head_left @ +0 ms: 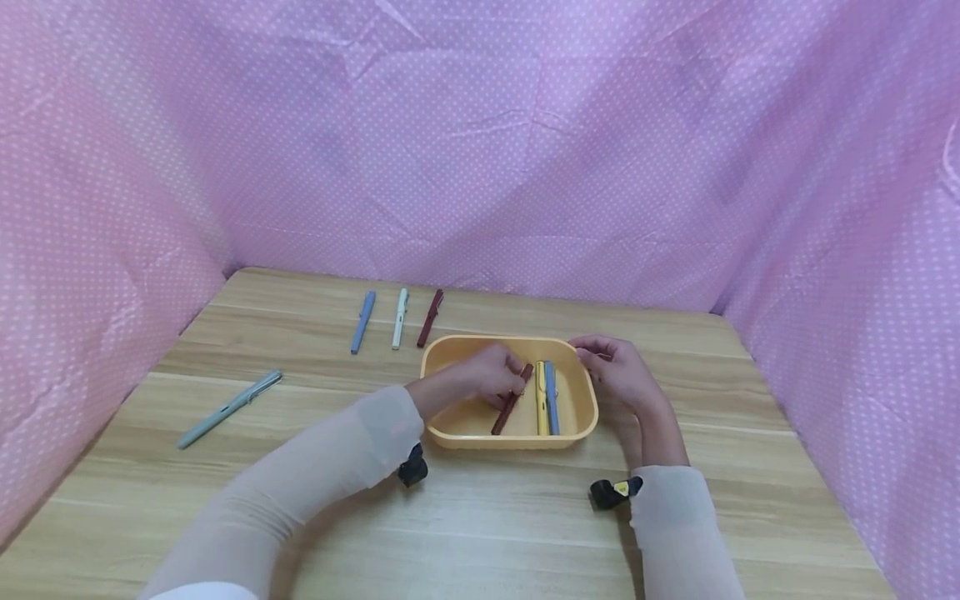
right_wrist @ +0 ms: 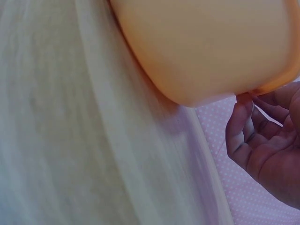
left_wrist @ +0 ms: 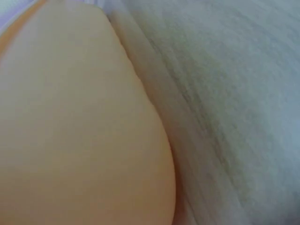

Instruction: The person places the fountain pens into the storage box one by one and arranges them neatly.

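A light orange plastic box stands on the table. My left hand reaches into it and pinches a dark red pen, which lies slanted. To its right in the box, a yellow pen and a blue pen lie side by side. At the box's far right corner, my right hand holds the rim. The right wrist view shows that hand with curled fingers at the edge of the box. In the left wrist view the box's outer wall hides the left hand.
Behind the box lie a blue pen, a white pen and a dark red pen. A grey-green pen lies slanted at the left of the wooden table. Pink dotted cloth surrounds the table's back and sides.
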